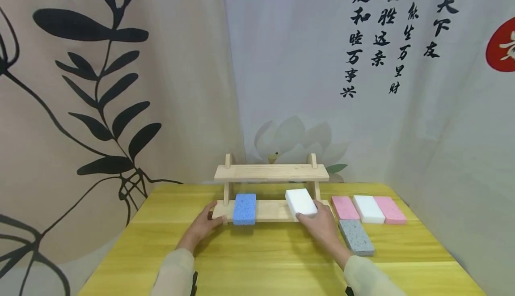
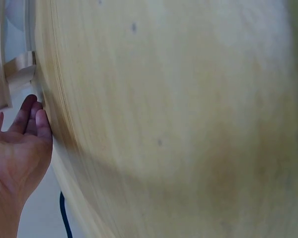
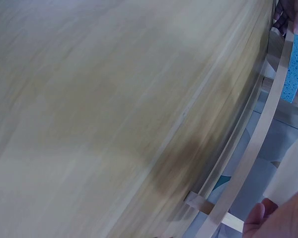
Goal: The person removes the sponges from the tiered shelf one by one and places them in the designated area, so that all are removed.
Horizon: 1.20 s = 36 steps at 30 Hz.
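Observation:
A two-tier wooden rack stands on the table, with a blue sponge lying on the left part of its lower shelf. My left hand grips the left end of that lower shelf, thumb at the front edge and fingers round the end. In the left wrist view this hand shows its palm beside the wood. My right hand holds a white sponge between thumb and fingers, tilted over the right part of the lower shelf. The right wrist view catches part of the white sponge above the fingers.
Right of the rack lie a pink sponge, another white sponge and a second pink one in a row. A grey sponge lies in front of them. Printed curtains hang behind the yellow wooden table.

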Tool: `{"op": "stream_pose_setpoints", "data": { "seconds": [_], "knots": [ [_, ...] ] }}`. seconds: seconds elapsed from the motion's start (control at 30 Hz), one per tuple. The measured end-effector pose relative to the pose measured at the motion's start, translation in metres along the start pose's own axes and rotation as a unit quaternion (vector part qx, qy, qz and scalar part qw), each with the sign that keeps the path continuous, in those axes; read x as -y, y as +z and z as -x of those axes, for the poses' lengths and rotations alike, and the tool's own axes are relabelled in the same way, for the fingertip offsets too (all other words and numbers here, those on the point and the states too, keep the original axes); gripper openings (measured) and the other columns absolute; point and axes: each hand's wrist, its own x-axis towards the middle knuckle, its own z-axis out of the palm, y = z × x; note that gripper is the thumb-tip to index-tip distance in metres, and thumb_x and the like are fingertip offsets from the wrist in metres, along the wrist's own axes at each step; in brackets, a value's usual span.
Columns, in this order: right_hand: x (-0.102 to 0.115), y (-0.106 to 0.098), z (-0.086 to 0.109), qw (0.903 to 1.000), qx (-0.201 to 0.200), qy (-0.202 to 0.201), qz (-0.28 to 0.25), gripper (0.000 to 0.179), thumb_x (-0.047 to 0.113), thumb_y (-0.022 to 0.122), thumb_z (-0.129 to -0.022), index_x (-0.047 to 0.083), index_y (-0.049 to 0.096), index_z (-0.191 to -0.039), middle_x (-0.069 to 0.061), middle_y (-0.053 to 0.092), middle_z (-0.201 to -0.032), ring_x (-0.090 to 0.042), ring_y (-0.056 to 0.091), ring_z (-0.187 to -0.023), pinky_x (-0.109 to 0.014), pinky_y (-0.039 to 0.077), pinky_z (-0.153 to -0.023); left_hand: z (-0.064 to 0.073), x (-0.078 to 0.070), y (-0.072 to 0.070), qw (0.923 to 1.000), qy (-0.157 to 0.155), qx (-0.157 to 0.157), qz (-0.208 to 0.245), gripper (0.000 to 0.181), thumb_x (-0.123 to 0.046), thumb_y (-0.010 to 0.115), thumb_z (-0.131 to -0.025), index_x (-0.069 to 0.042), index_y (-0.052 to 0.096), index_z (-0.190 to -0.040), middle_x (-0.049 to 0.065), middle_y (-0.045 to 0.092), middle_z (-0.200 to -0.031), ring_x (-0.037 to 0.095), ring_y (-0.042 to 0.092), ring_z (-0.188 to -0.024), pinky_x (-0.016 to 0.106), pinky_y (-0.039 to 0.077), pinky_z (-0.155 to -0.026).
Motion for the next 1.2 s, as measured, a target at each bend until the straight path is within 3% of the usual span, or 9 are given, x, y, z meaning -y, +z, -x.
{"op": "stream_pose_setpoints", "data": {
  "seconds": [0.33, 0.6, 0.9, 1.2],
  "knots": [
    [-0.003, -0.019, 0.0, 0.9999, 0.009, -0.013, 0.003, 0.078, 0.033, 0.081, -0.081, -0.01, 0.048, -0.137, -0.026, 0.057, -0.127, -0.035, 0.057, -0.108, -0.049, 0.049, -0.085, -0.006, -0.005, 0.001, 0.9998, -0.011, -0.005, -0.014, 0.083, -0.042, 0.068, -0.094, -0.015, 0.024, -0.158, 0.024, 0.05, -0.136, 0.035, 0.054, -0.117, 0.055, 0.043, -0.097],
    [-0.028, -0.035, 0.011, 0.9991, 0.026, 0.031, 0.017, 0.079, 0.038, 0.08, -0.082, -0.009, 0.048, -0.136, -0.025, 0.055, -0.125, -0.032, 0.056, -0.104, -0.048, 0.048, -0.084, 0.0, -0.005, 0.01, 0.9998, -0.009, 0.01, -0.015, 0.086, -0.046, 0.069, -0.092, -0.014, 0.025, -0.158, 0.025, 0.048, -0.14, 0.039, 0.05, -0.123, 0.059, 0.041, -0.099],
    [-0.04, -0.042, 0.01, 0.9993, 0.033, 0.006, 0.014, 0.083, 0.038, 0.079, -0.083, -0.014, 0.045, -0.137, -0.03, 0.055, -0.126, -0.036, 0.057, -0.107, -0.052, 0.049, -0.088, 0.003, -0.004, 0.0, 0.9999, -0.005, 0.004, -0.015, 0.085, -0.044, 0.068, -0.093, -0.013, 0.024, -0.158, 0.024, 0.049, -0.137, 0.039, 0.051, -0.121, 0.056, 0.042, -0.097],
    [-0.05, -0.058, 0.007, 0.9989, 0.03, -0.002, 0.037, 0.079, 0.036, 0.078, -0.084, -0.012, 0.046, -0.137, -0.028, 0.057, -0.126, -0.035, 0.058, -0.104, -0.048, 0.05, -0.085, -0.002, -0.001, 0.0, 0.9999, -0.01, 0.002, -0.01, 0.084, -0.042, 0.069, -0.093, -0.013, 0.023, -0.158, 0.024, 0.049, -0.136, 0.037, 0.052, -0.12, 0.056, 0.042, -0.098]
  ]
}}
